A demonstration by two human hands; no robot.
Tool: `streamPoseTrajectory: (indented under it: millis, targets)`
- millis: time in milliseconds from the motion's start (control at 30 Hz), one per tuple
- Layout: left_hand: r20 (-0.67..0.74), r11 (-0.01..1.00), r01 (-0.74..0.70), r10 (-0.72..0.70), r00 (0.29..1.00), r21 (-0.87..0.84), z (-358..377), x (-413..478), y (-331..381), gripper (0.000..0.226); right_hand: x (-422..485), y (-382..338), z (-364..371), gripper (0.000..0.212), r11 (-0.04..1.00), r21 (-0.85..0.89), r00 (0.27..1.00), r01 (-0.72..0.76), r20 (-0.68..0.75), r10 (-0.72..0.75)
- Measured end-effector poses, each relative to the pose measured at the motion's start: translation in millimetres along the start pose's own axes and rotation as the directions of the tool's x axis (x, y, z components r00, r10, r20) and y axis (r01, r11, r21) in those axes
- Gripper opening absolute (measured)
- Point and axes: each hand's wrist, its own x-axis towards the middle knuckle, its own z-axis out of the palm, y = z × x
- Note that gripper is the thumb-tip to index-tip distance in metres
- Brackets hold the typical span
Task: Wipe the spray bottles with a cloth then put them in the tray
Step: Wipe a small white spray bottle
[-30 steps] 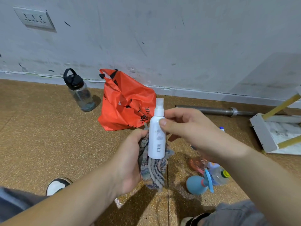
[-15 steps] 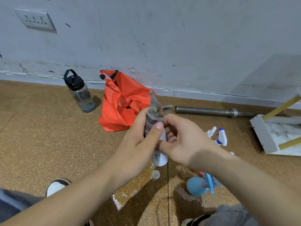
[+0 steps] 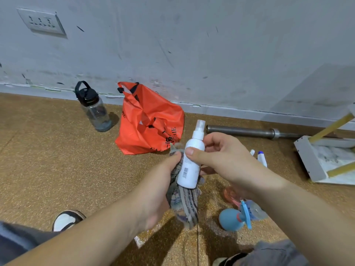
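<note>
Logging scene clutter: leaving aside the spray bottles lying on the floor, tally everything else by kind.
White spray bottle, held: 1
Cloth: 1
Water bottle: 1
Orange bag: 1
Metal bar: 1
Tray: 1
Wall socket: 1
Shoes: 2
Total: 9

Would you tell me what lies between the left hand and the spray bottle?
The cloth, gripped in the left hand, lies there beside the spray bottle: head view.
</note>
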Motion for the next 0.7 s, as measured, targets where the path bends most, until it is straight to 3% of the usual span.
streamPoseTrajectory:
  millis: [67,133,167,233,300,400,467,533,567,633,667,700]
  targets:
    - [0.007,0.999,0.029,-0.029,1.0,-0.042,4.6,4.6,8.7,0.043,0.4,-2.7,-3.5,0.043,0.999,-0.031,0.998,0.009,0.059,-0.007]
    - [-0.097,0.99,0.056,-0.043,0.994,0.128,4.9,20.5,26.8,0.054,1.5,-9.4,-9.1,0.051,1.0,-0.019,0.993,0.022,0.119,-0.019]
    - [-0.127,0.967,0.11,-0.082,0.989,0.231,3.8,27.5,35.5,0.056,2.4,-13.1,-11.7,0.049,1.0,0.011,0.989,0.025,0.143,-0.027]
    - [-0.186,0.958,0.152,-0.108,0.977,0.243,1.4,51.9,45.1,0.048,4.0,-17.1,-16.8,0.032,0.997,0.065,0.987,0.041,0.156,-0.051]
    - [-0.295,0.84,0.267,-0.134,0.946,0.473,13.7,61.9,47.9,0.052,5.5,-16.9,-20.8,0.018,0.996,0.051,0.984,0.074,0.157,-0.081]
    - [-0.247,0.727,0.255,-0.121,0.961,0.637,15.1,64.9,45.6,0.049,5.4,-15.7,-24.6,0.014,0.994,0.002,0.975,0.107,0.194,-0.105]
    - [-0.335,0.87,0.271,-0.132,0.933,0.411,7.2,67.5,40.7,0.049,5.0,-16.8,-26.3,0.016,0.993,-0.018,0.976,0.116,0.185,-0.11]
    - [-0.263,0.971,0.207,-0.171,0.95,0.118,2.6,56.0,32.7,0.045,4.0,-17.0,-26.8,0.019,0.991,-0.046,0.982,0.127,0.146,-0.119]
    - [-0.195,0.988,0.104,-0.08,0.978,0.115,1.1,42.7,27.9,0.041,4.2,-15.8,-26.4,0.022,0.99,-0.06,0.986,0.129,0.117,-0.122]
    - [-0.284,0.975,-0.037,0.1,0.954,0.219,2.8,26.2,24.7,0.04,5.1,-12.1,-23.1,0.031,0.99,-0.087,0.992,0.115,0.06,-0.11]
    - [-0.264,0.913,-0.169,0.278,0.924,0.371,4.1,16.0,18.9,0.045,4.7,-10.1,-20.2,0.039,0.989,-0.099,0.994,0.109,0.042,-0.105]
    - [-0.122,0.756,-0.369,0.504,0.855,0.54,6.1,4.8,11.8,0.048,4.5,-7.9,-16.5,0.049,0.988,-0.109,0.993,0.113,0.031,-0.11]
